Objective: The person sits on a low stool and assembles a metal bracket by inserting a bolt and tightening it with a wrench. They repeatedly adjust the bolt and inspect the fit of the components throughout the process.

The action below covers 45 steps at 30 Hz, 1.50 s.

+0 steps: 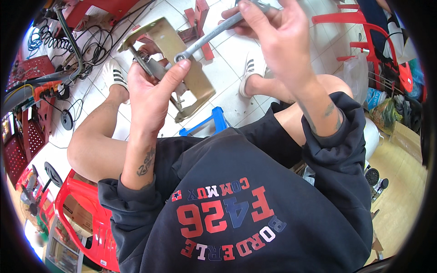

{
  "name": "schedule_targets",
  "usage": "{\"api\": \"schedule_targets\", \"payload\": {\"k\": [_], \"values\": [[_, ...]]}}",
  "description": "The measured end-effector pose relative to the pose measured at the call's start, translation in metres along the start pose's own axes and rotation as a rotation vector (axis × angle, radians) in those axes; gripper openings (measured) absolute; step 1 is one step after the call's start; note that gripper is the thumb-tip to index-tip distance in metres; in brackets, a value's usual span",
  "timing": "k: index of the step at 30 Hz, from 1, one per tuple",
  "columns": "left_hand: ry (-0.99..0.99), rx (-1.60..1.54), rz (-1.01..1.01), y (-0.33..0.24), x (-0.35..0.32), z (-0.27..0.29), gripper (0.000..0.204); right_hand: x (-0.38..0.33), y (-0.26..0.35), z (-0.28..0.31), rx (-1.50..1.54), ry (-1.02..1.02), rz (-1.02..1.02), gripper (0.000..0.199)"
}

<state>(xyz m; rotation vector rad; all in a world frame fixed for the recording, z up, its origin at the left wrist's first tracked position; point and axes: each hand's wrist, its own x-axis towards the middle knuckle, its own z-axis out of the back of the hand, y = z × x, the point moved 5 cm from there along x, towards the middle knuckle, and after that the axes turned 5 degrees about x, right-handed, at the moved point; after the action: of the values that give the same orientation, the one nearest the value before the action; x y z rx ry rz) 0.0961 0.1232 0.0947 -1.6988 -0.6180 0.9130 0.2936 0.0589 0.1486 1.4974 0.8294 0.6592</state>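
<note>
A yellowish metal bracket (199, 81) with a cut-out and side plates is raised in front of me above the floor. My left hand (152, 91) is closed round its near left side, thumb stretched up toward the wrench's ring. The wrench (213, 35) slants down from upper right, and its ring end sits over a fastener spot at the bracket, close to my left thumb tip. My right hand (284, 38) grips the wrench's other end at the top of the view. Part of that end is hidden by my fingers. A small bolt shows below my left thumb.
Behind the bracket stands a red metal stand (200, 18). Below is a small blue stool (210, 123). Black cables (93, 43) and a red perforated rack (29, 73) are on the left, with a red chair (86, 223). Another red chair (359, 27) and bags fill the right.
</note>
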Motion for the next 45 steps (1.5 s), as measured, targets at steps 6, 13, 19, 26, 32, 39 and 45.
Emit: {"api": "schedule_targets", "payload": {"k": [6, 13, 19, 26, 32, 39, 45], "values": [[0.286, 0.233, 0.190, 0.007, -0.012, -0.019, 0.055, 0.007, 0.003, -0.016, -0.002, 0.385, -0.192, 0.024], [0.418, 0.192, 0.197, 0.005, -0.010, -0.026, 0.073, 0.001, 0.010, -0.014, 0.020, 0.338, 0.122, 0.022], [0.507, 0.274, 0.136, -0.005, -0.010, -0.019, 0.070, 0.004, 0.003, -0.007, -0.042, 0.195, -0.029, 0.024], [0.298, 0.086, 0.092, -0.001, -0.003, -0.013, 0.058, 0.014, 0.010, 0.022, 0.008, 0.011, 0.003, 0.023], [0.059, -0.156, 0.076, 0.000, 0.002, 0.001, 0.042, 0.003, -0.022, 0.019, 0.084, 0.005, -0.223, 0.026], [-0.011, -0.220, -0.010, -0.008, 0.005, 0.006, 0.052, -0.005, -0.017, 0.011, 0.051, -0.026, -0.169, 0.027], [-0.027, -0.124, -0.009, -0.010, 0.006, 0.015, 0.057, -0.003, -0.006, 0.012, -0.324, 0.258, -0.185, 0.016]]}}
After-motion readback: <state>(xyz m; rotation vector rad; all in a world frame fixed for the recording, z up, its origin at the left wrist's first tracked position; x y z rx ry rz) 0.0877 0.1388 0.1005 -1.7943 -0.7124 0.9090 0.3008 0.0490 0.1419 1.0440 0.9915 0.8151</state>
